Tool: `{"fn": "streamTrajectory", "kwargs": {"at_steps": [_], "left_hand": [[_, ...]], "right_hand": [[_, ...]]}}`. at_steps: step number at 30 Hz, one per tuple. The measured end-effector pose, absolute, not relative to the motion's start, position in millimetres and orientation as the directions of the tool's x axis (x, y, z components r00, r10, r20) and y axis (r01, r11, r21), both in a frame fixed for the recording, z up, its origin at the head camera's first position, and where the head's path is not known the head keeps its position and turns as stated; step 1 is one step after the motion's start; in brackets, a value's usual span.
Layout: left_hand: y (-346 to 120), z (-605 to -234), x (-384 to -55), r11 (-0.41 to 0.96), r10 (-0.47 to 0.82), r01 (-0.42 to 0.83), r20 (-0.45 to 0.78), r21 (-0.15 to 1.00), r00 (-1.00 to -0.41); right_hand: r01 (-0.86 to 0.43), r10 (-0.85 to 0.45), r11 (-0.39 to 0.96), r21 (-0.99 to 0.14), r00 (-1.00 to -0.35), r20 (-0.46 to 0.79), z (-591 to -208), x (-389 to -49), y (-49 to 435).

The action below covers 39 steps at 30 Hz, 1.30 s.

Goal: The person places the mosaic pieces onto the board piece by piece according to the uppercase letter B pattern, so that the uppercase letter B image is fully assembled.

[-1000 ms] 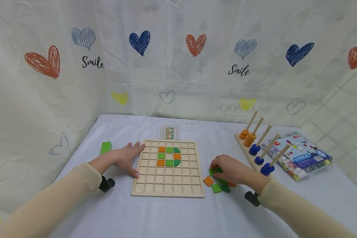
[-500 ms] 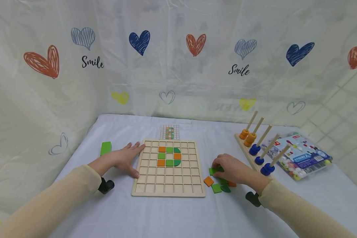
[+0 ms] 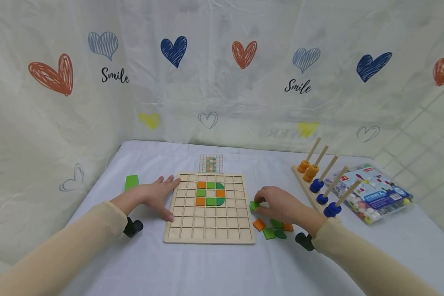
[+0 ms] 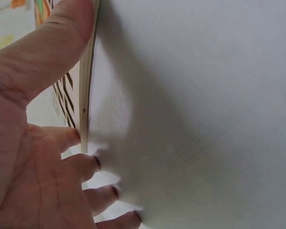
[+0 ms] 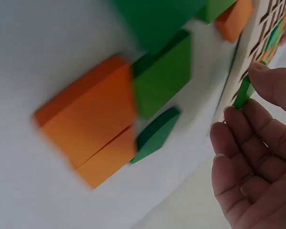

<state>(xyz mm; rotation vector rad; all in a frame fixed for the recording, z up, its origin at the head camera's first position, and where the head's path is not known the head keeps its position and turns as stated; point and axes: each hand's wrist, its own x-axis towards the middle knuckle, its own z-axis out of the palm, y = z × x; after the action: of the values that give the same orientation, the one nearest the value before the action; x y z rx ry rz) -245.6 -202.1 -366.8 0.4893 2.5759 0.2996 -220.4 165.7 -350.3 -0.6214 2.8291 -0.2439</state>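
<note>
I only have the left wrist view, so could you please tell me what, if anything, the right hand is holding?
Observer: The right hand is pinching a light green tile.
Operator: Thank you. Could you also tell me what is laid out on the board?
Observer: Eight tiles in orange, light green and dark green form a ring around one bare cell.
Operator: And is there anything just beyond the board's far edge, please?
Observer: Yes, a card printed with a grid and a coloured pattern lies there.
</note>
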Motion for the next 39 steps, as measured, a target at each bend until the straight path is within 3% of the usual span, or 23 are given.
{"fn": "streamTrajectory", "kwargs": {"at_steps": [12,23,39], "left_hand": [[-203.4,-369.0,-246.8,0.915,0.383,0.270,-0.437,0.299,-0.814],[-202.7,-367.4,-245.7,0.910,0.390,0.268,-0.433,0.315,-0.813],[-202.2,-365.5,-245.7,0.911,0.392,0.277,-0.431,0.306,-0.813]], "right_hand": [[-0.511,-0.560,0.812,-0.284,-0.819,-0.127,-352.6,-218.3,94.4],[-0.605,-0.619,0.784,-0.138,-0.778,-0.108,-358.1,-213.7,37.3],[-0.602,-0.610,0.793,-0.097,-0.785,-0.109,-360.3,-210.5,21.1]]}}
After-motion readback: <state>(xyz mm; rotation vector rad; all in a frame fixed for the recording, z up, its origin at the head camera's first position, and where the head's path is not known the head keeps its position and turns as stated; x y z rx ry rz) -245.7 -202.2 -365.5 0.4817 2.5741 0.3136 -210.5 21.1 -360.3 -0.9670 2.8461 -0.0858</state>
